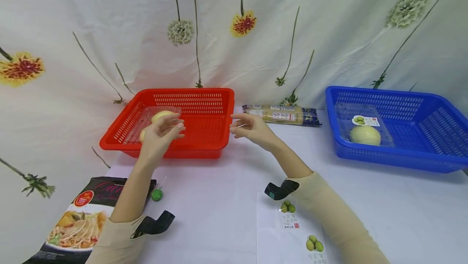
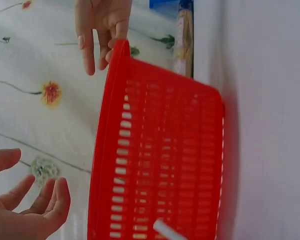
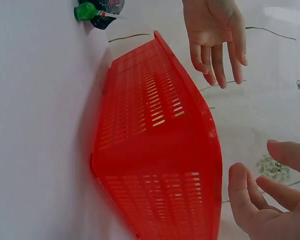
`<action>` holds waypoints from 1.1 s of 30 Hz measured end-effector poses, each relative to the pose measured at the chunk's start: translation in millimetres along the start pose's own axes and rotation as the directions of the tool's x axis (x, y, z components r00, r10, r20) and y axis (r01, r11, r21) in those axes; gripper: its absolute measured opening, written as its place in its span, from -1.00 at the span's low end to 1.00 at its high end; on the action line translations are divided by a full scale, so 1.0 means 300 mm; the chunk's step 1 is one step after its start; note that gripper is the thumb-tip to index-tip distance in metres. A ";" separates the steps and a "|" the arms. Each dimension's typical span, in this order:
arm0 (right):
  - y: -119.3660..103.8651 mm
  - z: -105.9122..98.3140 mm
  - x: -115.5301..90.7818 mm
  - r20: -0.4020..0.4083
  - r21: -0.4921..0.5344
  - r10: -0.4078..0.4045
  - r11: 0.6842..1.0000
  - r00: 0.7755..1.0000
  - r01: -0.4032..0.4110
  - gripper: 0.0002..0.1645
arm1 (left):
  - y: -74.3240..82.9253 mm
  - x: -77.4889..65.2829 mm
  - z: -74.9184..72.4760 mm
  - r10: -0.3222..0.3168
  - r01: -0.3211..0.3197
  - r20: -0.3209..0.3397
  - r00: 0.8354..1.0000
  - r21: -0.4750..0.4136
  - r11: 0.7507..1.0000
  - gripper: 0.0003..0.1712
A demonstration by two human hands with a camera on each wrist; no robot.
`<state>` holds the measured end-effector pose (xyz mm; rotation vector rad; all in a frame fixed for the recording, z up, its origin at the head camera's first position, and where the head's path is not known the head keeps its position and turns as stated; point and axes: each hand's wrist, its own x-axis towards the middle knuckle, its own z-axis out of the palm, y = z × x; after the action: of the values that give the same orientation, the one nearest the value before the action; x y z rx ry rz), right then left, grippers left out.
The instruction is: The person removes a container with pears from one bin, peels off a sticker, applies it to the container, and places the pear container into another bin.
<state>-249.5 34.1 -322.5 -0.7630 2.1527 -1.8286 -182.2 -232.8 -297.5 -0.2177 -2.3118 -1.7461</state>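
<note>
A red plastic basket (image 1: 197,149) stands on the white table, holding a clear plastic box with pale yellow round items (image 1: 162,115) at its left side. My left hand (image 1: 161,132) is over the basket's front left part, hiding some of the box; its fingers are loosely bent with nothing between them. Close to the right rim is my right hand (image 1: 252,129), fingers also bent and holding nothing. In the right wrist view, a gap shows between the right hand (image 3: 270,205) and the basket wall (image 3: 155,150). Whether the left hand touches anything cannot be told.
Behind the right hand lies a noodle pack (image 1: 285,115). A blue basket (image 1: 395,158) at right contains a clear box with a pale round item (image 1: 365,135). At front left are a black food bag (image 1: 82,219) and a green lollipop (image 1: 157,194); a printed sheet (image 1: 272,235) lies front centre.
</note>
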 end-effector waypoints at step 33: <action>-0.028 0.381 0.331 0.110 0.104 0.373 0.918 0.921 -0.384 -0.03 | -0.156 0.196 -0.378 -0.389 0.193 0.119 0.914 0.714 0.673 0.05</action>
<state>-276.3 -115.2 -321.5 -0.3578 1.9429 -1.6701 -239.7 -356.2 -295.3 0.0821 -3.1623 -0.8393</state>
